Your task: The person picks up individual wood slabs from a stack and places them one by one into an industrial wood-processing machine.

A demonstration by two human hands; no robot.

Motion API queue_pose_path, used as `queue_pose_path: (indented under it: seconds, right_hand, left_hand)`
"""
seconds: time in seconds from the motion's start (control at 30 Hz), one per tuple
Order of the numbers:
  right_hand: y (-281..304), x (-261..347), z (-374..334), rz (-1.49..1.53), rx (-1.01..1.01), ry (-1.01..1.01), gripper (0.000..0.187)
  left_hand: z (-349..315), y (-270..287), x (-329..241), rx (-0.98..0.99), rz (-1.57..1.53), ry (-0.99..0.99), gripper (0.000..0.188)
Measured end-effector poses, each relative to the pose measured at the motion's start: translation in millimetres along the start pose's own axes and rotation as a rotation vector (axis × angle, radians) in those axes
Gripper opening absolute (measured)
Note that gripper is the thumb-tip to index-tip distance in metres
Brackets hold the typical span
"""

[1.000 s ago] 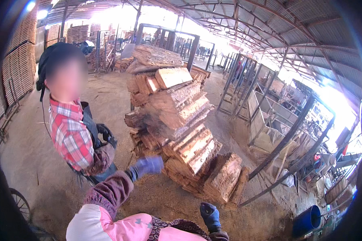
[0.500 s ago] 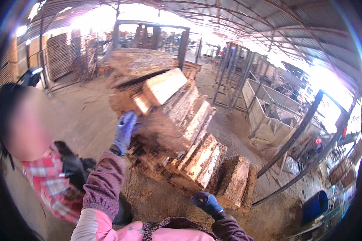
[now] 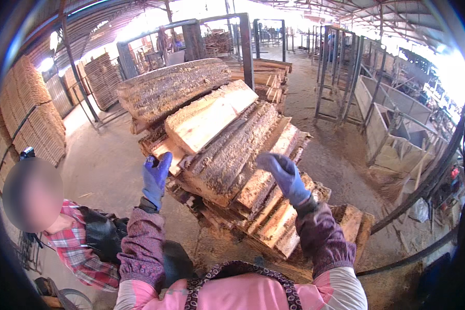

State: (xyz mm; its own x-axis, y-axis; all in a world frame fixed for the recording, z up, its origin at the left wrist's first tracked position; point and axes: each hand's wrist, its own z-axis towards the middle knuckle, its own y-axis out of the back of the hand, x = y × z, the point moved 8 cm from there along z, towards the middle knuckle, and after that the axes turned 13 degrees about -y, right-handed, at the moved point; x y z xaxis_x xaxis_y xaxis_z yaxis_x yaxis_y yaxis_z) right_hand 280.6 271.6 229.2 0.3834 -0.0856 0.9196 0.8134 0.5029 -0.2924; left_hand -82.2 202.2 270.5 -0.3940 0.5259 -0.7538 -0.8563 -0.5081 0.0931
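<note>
A tall pile of rough wooden slabs stands in front of me, several with bark on top. Near its top lies a pale sawn slab. My left hand, in a blue-purple glove, is at the near left end of this slab with thumb and fingers apart; whether it touches the wood I cannot tell. My right hand, gloved in blue, hovers over the right side of the pile, fingers stretched forward, with nothing seen in it. A thick bark-covered slab lies at the far end of the pile.
On my left a person in a plaid shirt stands close to the pile. Metal frames rise behind it. A large open bin stands to the right, and stacked boards line the far left.
My right hand has risen from the pile's low near edge to above its right side. My left hand stays by the slab ends. The view has shifted, showing more of the pile's top.
</note>
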Motion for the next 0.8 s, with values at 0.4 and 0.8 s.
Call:
queue_pose_path:
  seconds: [0.4, 0.8]
  right_hand:
    - [42, -6, 124, 0.445, 0.007, -0.042, 0.073]
    - [98, -36, 80, 0.505, 0.011, -0.483, 0.032]
  left_hand:
    - [2, -172, -184, 0.391, 0.589, -0.878, 0.041]
    - [-57, -236, -118, 0.831, 0.545, -0.682, 0.091]
